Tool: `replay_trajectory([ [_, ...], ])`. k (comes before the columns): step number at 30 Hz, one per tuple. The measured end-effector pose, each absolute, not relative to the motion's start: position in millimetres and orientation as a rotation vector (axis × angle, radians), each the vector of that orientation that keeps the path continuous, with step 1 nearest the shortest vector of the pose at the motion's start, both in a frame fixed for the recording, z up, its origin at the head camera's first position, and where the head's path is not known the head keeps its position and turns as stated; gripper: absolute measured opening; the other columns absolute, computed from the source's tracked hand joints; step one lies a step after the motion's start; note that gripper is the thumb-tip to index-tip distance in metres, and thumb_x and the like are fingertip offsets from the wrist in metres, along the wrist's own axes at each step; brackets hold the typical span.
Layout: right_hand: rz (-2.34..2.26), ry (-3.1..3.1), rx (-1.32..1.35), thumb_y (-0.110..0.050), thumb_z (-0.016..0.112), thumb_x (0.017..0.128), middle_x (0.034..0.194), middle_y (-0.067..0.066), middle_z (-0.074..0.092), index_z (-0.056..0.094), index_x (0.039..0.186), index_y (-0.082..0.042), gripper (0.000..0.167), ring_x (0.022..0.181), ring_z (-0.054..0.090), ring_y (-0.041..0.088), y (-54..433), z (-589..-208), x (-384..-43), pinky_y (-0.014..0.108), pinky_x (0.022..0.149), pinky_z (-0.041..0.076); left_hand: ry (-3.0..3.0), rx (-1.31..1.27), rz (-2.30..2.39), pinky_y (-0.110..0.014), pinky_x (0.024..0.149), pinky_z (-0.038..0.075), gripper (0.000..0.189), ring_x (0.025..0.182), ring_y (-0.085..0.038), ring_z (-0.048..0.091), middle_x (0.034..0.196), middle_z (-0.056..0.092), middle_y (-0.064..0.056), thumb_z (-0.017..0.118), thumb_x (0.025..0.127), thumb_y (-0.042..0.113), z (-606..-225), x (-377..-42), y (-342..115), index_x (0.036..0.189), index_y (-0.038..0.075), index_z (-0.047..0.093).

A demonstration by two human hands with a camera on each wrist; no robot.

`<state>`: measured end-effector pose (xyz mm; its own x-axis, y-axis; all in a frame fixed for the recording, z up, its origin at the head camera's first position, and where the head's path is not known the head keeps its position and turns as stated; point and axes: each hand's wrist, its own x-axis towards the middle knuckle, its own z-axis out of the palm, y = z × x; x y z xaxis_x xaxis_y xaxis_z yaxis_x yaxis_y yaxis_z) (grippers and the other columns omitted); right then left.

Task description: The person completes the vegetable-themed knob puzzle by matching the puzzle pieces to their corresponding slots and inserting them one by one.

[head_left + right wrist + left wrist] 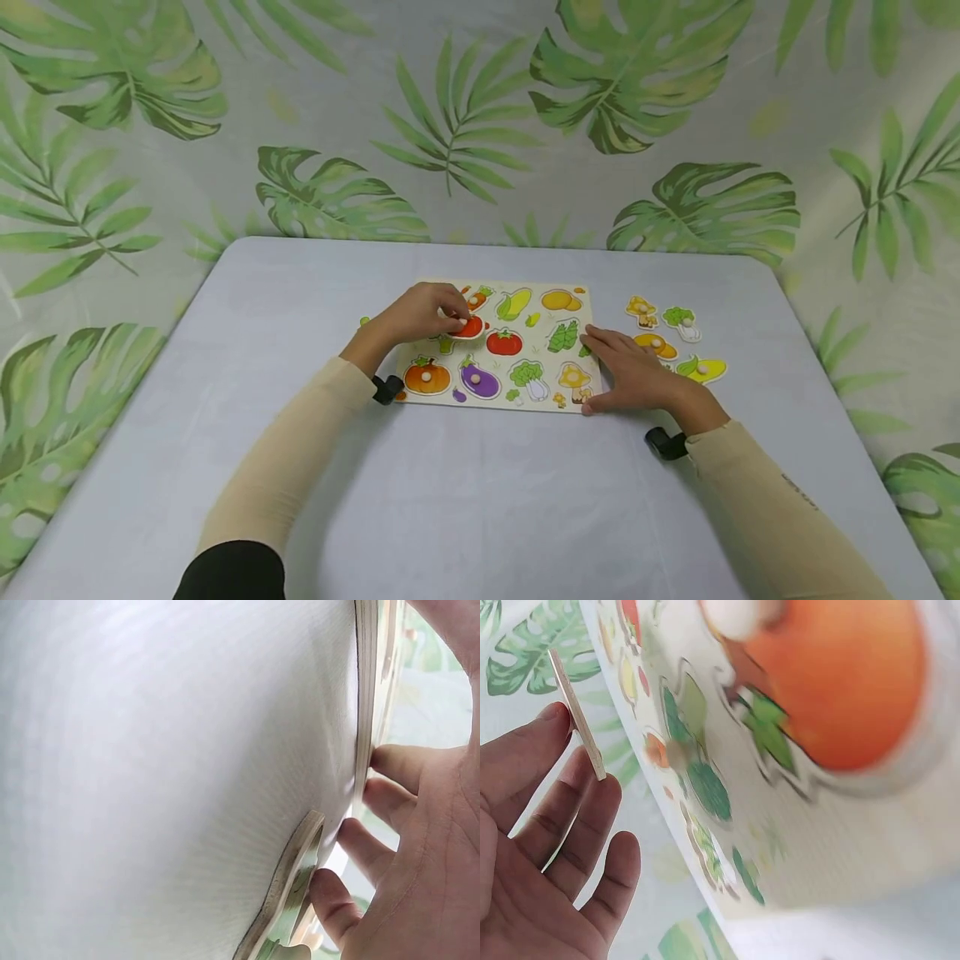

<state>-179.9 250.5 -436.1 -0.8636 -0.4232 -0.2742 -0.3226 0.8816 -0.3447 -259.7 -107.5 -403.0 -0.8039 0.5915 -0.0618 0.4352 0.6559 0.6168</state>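
Observation:
My left hand pinches a red tomato puzzle piece by its small knob, over the upper left of a vegetable puzzle board. In the left wrist view that piece shows edge-on at the fingertips. Just right of it on the board is a printed tomato. My right hand rests at the board's right edge, fingers spread and touching it. A knobbed pumpkin piece and an eggplant piece sit along the board's near side.
Right of the board lie a mushroom piece, a leafy green vegetable piece, a potato piece and a corn piece, close by my right hand. A green bit peeks out behind my left wrist. A leaf-print curtain hangs behind the white-covered table.

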Motion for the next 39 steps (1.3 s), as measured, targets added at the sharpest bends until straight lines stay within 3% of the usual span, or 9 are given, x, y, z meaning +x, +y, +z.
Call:
replay_trajectory([
  [9,-0.402,2.704,-0.565,-0.061,0.08,0.071,0.167,0.014,0.016,0.024,0.158,-0.01,0.115,0.15,0.017,0.044,248,-435,-181,0.077,0.111,0.019,2.601,0.822,0.95,-0.033,0.092,0.056,0.01,0.1,-0.02,0.065,0.114,0.07,-0.003,0.07,0.092,0.016,-411,-264,-88,0.098,0.013,0.078],
  [15,-0.396,2.706,-0.56,-0.06,0.08,0.071,0.167,0.013,0.016,0.025,0.158,-0.011,0.114,0.151,0.016,0.042,247,-435,-181,0.077,0.112,0.018,2.571,0.82,0.923,-0.031,0.088,0.055,0.009,0.099,-0.02,0.063,0.106,0.069,0.0,0.07,0.092,0.017,-417,-263,-80,0.095,0.016,0.078],
  [39,-0.422,2.709,-0.558,-0.058,0.082,0.071,0.167,0.014,0.017,0.026,0.157,-0.01,0.114,0.15,0.017,0.044,248,-433,-179,0.076,0.112,0.018,2.59,0.853,0.712,-0.031,0.089,0.052,0.014,0.094,-0.018,0.059,0.108,0.07,-0.002,0.07,0.092,0.018,-422,-257,-52,0.103,0.014,0.078],
])
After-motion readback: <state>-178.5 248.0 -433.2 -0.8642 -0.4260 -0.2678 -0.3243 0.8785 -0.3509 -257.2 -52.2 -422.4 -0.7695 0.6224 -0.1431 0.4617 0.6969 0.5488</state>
